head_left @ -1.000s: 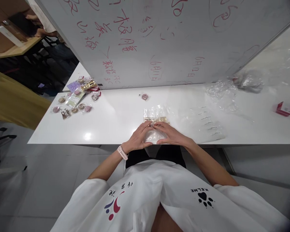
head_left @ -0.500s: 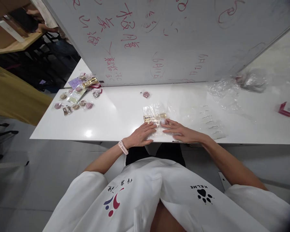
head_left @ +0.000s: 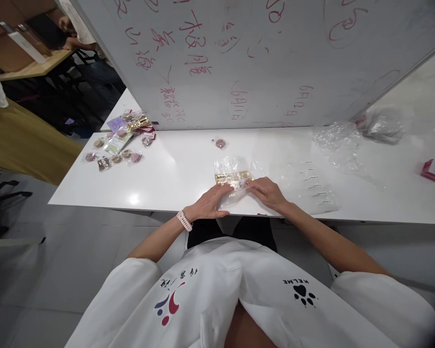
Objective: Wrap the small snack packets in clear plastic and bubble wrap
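A clear plastic bag (head_left: 234, 165) lies near the table's front edge, with a shiny gold strip (head_left: 232, 178) in or under it. My left hand (head_left: 210, 199) rests on the bag's left side, its fingers stretched out flat. On the right, my right hand (head_left: 270, 193) has its fingers drawn together at the bag's edge, pinching the plastic. Beside those fingertips is a small whitish round piece (head_left: 242, 183); whether they touch it I cannot tell. A small wrapped pink-brown piece (head_left: 220, 143) lies beyond the bag.
A whiteboard (head_left: 217, 63) with red writing stands across the back of the white table (head_left: 177, 164). Several wrapped pieces and packets (head_left: 119, 142) lie at the left. Stapled clear bags (head_left: 313, 188), crumpled plastic (head_left: 337, 140) and a pink-and-white box (head_left: 434, 170) are at the right.
My right hand's fingers, spread over the bag before, have drawn together at its right edge. My left hand stays on the bag. The view has shifted slightly.
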`<action>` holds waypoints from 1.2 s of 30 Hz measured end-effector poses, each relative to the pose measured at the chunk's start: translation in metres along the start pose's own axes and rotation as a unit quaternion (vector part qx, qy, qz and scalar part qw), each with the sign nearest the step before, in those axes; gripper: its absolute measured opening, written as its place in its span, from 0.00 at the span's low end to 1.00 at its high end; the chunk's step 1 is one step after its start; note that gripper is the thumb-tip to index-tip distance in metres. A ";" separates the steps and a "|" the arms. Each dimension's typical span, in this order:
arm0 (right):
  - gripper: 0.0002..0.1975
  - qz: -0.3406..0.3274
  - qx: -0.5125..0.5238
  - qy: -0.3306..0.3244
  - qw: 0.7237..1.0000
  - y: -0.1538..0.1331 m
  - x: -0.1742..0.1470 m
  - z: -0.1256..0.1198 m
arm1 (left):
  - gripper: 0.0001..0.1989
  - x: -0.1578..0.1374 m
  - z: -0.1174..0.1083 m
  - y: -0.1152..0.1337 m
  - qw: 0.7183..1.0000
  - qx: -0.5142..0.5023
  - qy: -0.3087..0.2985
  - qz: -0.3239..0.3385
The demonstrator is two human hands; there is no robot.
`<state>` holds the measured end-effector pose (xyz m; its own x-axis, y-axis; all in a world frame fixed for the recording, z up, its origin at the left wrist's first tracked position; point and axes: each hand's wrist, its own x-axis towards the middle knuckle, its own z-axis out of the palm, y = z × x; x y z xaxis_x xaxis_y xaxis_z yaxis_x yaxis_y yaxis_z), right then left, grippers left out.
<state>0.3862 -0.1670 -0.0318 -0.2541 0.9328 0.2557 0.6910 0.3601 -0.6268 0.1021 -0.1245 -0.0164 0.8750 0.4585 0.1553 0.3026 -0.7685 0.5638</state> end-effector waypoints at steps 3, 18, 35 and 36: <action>0.19 0.115 0.020 0.038 0.992 -0.005 0.009 0.005 | 0.34 0.008 0.010 0.000 0.996 -0.009 0.062 -0.064; 0.13 0.028 -0.095 0.089 0.991 -0.015 0.030 0.011 | 0.05 0.069 -0.004 0.002 0.937 -0.057 0.170 -0.300; 0.20 -0.013 -0.080 -0.044 0.996 0.005 0.048 0.002 | 0.20 0.056 -0.029 -0.013 0.976 0.027 0.072 -0.204; 0.20 0.002 -0.068 -0.050 0.996 0.005 0.053 -0.001 | 0.21 0.055 -0.032 -0.014 0.977 0.014 0.062 -0.202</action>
<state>0.3768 -0.1160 -0.0203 -0.3123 0.9339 0.1739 0.7763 0.3564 -0.5199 0.1337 -0.0742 0.0099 0.6292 0.7769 0.0226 0.6260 -0.5238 0.5777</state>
